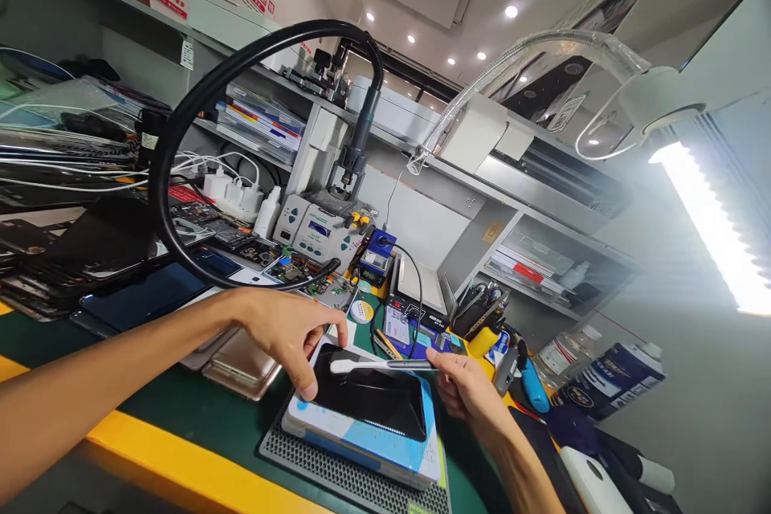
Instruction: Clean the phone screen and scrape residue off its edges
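Note:
My left hand spans the left end of a black phone screen, thumb on the near edge and fingers at the far edge. The screen lies face up, glossy, on a blue and white box. Pinched in my right hand is a toothbrush-like tool with a white head and grey handle. Its head hovers over or rests on the left part of the screen; contact cannot be made out. Beneath the box is a grey perforated mat.
A thick black hose loops above my left arm. Behind stands a hot-air rework station. Stacked phones lie left; a tool holder, bottle and metal can stand right. A bright lamp hangs at upper right.

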The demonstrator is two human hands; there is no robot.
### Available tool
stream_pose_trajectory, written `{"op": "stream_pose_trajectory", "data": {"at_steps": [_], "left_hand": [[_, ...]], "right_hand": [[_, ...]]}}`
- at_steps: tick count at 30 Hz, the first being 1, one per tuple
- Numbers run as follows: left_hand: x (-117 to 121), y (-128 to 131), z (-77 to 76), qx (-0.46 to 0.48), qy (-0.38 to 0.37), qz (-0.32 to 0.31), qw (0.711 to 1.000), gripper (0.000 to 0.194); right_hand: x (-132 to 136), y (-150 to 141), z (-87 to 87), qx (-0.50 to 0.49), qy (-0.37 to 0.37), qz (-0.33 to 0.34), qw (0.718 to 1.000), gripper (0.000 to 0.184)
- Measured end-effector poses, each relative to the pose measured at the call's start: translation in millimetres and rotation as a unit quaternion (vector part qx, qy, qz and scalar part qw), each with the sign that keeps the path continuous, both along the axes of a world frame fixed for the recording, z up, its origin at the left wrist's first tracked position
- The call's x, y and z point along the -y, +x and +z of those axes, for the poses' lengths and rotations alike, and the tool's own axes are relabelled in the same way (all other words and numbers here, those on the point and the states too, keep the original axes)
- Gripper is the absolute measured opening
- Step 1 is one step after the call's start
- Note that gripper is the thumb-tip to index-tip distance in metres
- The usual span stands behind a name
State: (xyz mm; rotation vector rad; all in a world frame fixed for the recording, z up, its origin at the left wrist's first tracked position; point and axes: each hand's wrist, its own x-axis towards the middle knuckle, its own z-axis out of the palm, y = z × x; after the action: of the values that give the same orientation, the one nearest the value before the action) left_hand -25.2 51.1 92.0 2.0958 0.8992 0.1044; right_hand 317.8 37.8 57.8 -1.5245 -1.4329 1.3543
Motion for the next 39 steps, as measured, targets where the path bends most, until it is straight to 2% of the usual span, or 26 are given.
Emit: {"op": "stream_pose_trajectory", "data": {"at_steps": [10,24,29,39], "left_hand": [[0.1,0.2,1.2,-0.005,0.007,-0.004,1.000,0.075],[1.0,1.0,2.5,-0.019,-0.004,0.010,1.000,0.077],[1.9,1.3,5.7,-0.018,-0.009,0.012,1.000,0.077],[2.3,1.3,4.3,-0.023,-0.010,0.021,0.999,0.079]], "right_hand": [[6.9,-6.1,-2.7,0.021,0.005,0.035,0.999,0.063],[-2.1,5.4,-1.9,0.039,-0.006,-0.010,0.999,0.060],[0.4,1.3,-2.4,0.020,-0.001,-0.012,1.000,0.060],[5.7,-13.6,-1.6,-0.028,0.009,-0.026,0.999,0.070]]}}
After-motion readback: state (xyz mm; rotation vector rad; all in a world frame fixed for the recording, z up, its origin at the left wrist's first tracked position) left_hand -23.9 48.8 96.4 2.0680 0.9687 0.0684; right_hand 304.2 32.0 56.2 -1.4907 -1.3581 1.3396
